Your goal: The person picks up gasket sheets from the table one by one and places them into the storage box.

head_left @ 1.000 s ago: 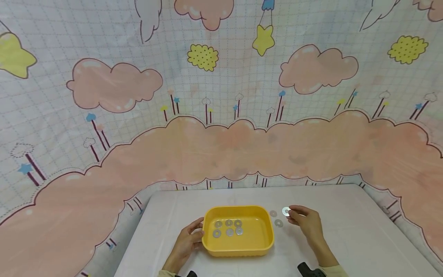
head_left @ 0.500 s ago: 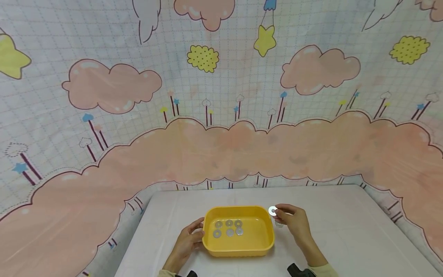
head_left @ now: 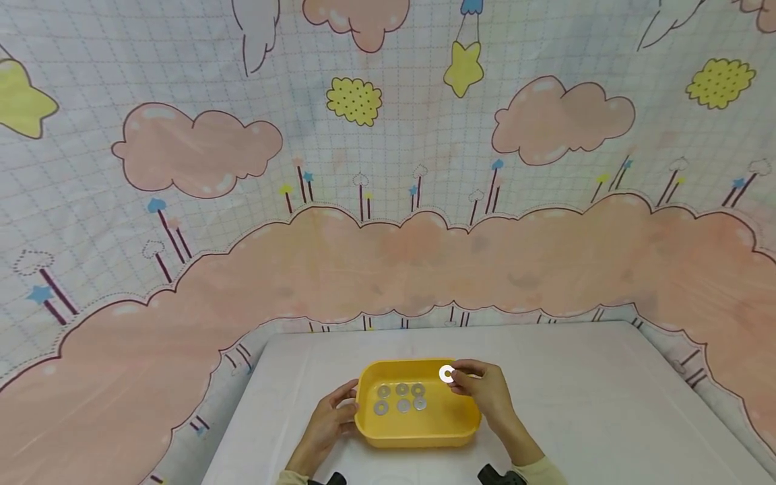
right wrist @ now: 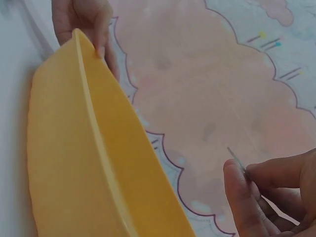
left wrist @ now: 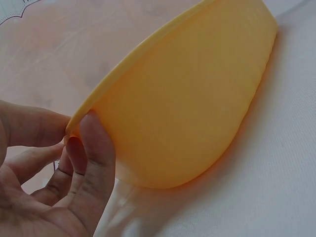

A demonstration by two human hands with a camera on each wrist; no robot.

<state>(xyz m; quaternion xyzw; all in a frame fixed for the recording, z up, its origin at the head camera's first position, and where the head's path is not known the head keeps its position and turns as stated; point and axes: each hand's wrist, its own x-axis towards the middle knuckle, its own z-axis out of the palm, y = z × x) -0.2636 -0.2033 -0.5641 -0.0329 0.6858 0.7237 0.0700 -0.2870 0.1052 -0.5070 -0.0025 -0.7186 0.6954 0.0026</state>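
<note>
A yellow plastic basin [head_left: 418,438] stands on the white table, with several flat metal washers [head_left: 403,405] lying in its left half. My left hand [head_left: 324,426] grips the basin's left rim; in the left wrist view the thumb [left wrist: 96,143] presses the outer wall just under the lip. Over the basin's far right corner, my right hand [head_left: 487,391] pinches a shiny washer [head_left: 446,374] between thumb and fingertips. Edge-on, that washer [right wrist: 236,159] shows as a thin line in the right wrist view. The right hand covers part of the basin's right rim.
A white cloth covers the table [head_left: 594,391], which meets a patterned curtain [head_left: 388,263] with pink clouds and stars at its far edge. Dark wrist straps [head_left: 500,475] sit at both sleeves.
My right hand has carried the pinched washer leftward from the table to above the basin. Two washers seen earlier right of the basin are now behind that hand. The left hand stays put.
</note>
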